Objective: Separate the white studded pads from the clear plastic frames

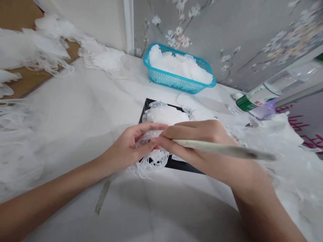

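Observation:
My left hand pinches a translucent white plastic piece with thin strands between thumb and fingers. Closed around a long pale-handled tool is my right hand, its fingertips meeting those of the left. The tool's working tip is hidden by the fingers. Beneath both hands lies a black tray, bearing a pile of white pieces. Thin white strands hang in a tangle below my left fingers, over the tray's front edge.
A blue basket full of white pieces stands against the wall. Heaps of translucent white pieces lie at left and right. A green-labelled clear bottle is at the right back. A grey strip sticks to the table near me.

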The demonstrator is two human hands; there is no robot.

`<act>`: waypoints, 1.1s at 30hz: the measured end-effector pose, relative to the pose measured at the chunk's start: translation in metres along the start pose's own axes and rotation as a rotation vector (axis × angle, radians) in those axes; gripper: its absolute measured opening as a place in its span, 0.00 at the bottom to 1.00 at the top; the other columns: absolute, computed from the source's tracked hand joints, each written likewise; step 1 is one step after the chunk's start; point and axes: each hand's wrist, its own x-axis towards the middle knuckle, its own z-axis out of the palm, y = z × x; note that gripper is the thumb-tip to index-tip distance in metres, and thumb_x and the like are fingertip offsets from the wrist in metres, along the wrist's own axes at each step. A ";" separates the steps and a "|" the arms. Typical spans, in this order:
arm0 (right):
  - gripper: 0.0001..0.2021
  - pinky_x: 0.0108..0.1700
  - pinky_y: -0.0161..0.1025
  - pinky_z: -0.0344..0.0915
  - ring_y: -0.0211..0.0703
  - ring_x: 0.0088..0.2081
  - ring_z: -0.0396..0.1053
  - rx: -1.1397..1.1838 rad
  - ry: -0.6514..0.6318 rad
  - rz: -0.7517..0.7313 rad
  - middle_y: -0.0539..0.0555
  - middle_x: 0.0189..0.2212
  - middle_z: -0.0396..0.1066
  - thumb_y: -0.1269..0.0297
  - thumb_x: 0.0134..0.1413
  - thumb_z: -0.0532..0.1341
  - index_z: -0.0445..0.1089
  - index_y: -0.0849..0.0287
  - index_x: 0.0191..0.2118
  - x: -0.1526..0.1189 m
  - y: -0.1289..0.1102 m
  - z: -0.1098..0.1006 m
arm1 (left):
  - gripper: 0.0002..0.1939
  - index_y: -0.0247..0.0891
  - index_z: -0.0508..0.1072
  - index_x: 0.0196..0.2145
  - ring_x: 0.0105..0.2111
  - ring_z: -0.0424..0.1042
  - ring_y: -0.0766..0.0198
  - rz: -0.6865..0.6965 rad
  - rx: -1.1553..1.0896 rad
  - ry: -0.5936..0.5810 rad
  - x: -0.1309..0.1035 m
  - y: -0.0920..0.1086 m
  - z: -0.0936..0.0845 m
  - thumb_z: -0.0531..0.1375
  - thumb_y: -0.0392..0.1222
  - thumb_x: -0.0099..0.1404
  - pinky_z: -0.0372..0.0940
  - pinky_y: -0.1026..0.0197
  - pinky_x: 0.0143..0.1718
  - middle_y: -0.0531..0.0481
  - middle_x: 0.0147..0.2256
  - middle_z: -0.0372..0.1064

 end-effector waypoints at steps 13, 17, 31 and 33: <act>0.10 0.27 0.29 0.54 0.30 0.23 0.56 0.108 -0.127 0.052 0.44 0.24 0.64 0.63 0.63 0.56 0.68 0.57 0.31 -0.004 0.009 -0.012 | 0.22 0.44 0.69 0.51 0.29 0.71 0.68 -0.096 0.006 0.000 -0.001 0.004 -0.001 0.59 0.37 0.58 0.62 0.70 0.25 0.53 0.30 0.71; 0.14 0.25 0.30 0.53 0.30 0.21 0.52 0.100 -0.162 0.122 0.44 0.20 0.59 0.59 0.63 0.56 0.67 0.57 0.27 -0.004 0.009 -0.016 | 0.22 0.43 0.68 0.52 0.26 0.68 0.68 -0.118 0.042 0.009 -0.001 0.006 -0.001 0.59 0.38 0.58 0.59 0.70 0.23 0.54 0.24 0.69; 0.14 0.23 0.28 0.57 0.29 0.22 0.60 0.165 -0.031 0.109 0.45 0.22 0.63 0.60 0.65 0.53 0.66 0.59 0.29 -0.011 -0.002 -0.041 | 0.22 0.42 0.67 0.52 0.29 0.70 0.65 -0.095 -0.001 0.053 0.000 0.002 -0.004 0.59 0.41 0.59 0.63 0.67 0.28 0.52 0.30 0.72; 0.13 0.26 0.29 0.62 0.31 0.22 0.63 0.138 0.061 0.140 0.47 0.25 0.66 0.59 0.67 0.49 0.68 0.56 0.36 -0.013 -0.002 -0.043 | 0.22 0.43 0.67 0.53 0.33 0.71 0.63 -0.068 0.016 0.077 0.000 0.001 -0.003 0.58 0.43 0.60 0.65 0.64 0.32 0.50 0.34 0.73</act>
